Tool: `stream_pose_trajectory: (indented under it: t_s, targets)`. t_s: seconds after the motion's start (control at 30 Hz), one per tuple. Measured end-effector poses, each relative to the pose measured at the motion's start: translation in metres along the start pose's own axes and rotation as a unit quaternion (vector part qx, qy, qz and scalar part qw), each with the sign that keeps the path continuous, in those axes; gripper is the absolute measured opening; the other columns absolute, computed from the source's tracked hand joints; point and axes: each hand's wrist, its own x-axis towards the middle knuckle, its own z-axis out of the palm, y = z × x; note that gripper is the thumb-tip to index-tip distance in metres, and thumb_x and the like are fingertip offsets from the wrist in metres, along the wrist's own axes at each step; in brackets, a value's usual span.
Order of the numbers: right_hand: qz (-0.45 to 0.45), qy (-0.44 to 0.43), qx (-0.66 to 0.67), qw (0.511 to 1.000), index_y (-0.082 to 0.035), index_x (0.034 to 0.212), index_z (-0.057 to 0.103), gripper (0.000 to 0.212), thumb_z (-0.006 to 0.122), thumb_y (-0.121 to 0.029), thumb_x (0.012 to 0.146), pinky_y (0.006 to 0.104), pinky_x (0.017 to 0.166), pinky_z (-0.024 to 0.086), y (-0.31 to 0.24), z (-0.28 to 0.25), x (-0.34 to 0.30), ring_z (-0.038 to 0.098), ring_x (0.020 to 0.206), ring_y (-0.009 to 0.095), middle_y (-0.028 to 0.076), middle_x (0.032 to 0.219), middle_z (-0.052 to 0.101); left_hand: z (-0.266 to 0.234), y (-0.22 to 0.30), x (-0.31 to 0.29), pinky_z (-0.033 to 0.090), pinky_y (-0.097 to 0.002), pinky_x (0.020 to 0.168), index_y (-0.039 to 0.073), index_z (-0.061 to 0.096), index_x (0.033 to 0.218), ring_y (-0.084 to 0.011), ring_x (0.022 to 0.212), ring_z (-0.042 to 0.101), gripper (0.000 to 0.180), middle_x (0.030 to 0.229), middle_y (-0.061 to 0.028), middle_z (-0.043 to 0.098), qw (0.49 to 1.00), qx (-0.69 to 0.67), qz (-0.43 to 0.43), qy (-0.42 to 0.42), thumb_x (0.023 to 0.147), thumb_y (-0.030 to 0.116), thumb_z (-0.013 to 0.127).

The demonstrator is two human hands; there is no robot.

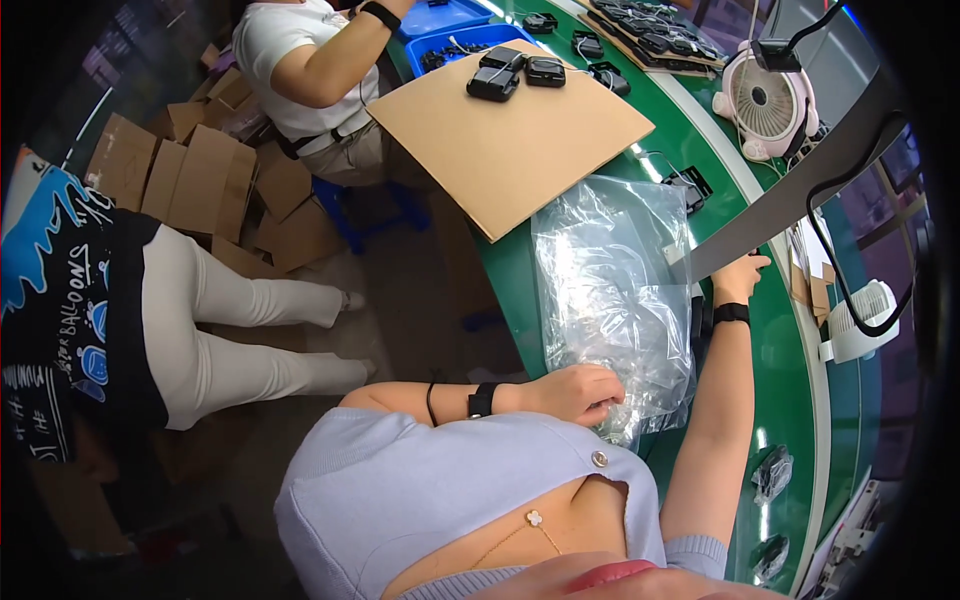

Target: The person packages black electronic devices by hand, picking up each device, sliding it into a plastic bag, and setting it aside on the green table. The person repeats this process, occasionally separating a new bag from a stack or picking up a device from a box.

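Note:
Clear plastic bags [610,290] lie in a shiny, crumpled stack along the near left edge of the green bench. My left hand [585,393] is closed at the near end of the stack, its fingers pinching the plastic. Farther away, on the right side of the bags, my right hand [738,278] reaches over the bench. Its fingers look curled, with a small dark thing by the fingertips that I cannot make out. A grey band [790,190] crosses in front and hides part of that hand.
A brown cardboard sheet [510,130] bears black devices [495,80] beyond the bags. A pink fan [762,100] and a white fan [862,322] stand at the right. Bagged black items [772,475] lie near right. Two people and cardboard boxes [205,180] are at the left.

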Motion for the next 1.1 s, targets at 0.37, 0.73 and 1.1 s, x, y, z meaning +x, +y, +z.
stream_pose_trajectory:
  t_s: [0.37,0.73,1.1]
  targets:
    - [-0.075,-0.076,0.061,0.992,-0.006,0.130,0.037,0.060,0.054,-0.039,0.082,0.0488,0.089,0.045,0.002,-0.032,-0.011,0.047,0.110,0.050,0.033,0.128,0.032,0.005,0.004,-0.010,0.046,-0.0365,0.068,0.001,0.056,0.089,-0.0290,0.073,0.056,0.012,0.079,-0.0123,0.056,0.999,0.022,0.003,0.040,0.077,0.001,0.055]
    - [-0.098,-0.009,0.198,0.975,-0.008,0.123,0.048,0.057,0.062,-0.042,0.079,0.0512,0.084,0.047,0.111,0.020,0.019,0.059,0.098,0.040,0.021,0.105,0.058,0.021,0.010,-0.019,0.046,-0.0367,0.067,0.004,0.058,0.090,-0.0295,0.075,0.056,0.011,0.083,-0.0124,0.056,0.996,0.073,0.027,-0.031,0.079,0.006,0.058]
    - [0.012,-0.195,0.906,0.376,-0.005,0.137,0.033,0.066,0.055,-0.037,0.084,0.0585,0.104,0.030,0.185,-0.212,-0.231,0.046,0.118,0.043,0.026,0.136,0.037,0.047,0.044,0.042,0.046,-0.0338,0.064,0.001,0.060,0.088,-0.0269,0.072,0.058,0.011,0.077,-0.0137,0.059,0.996,-0.062,-0.051,0.034,0.079,0.006,0.063]
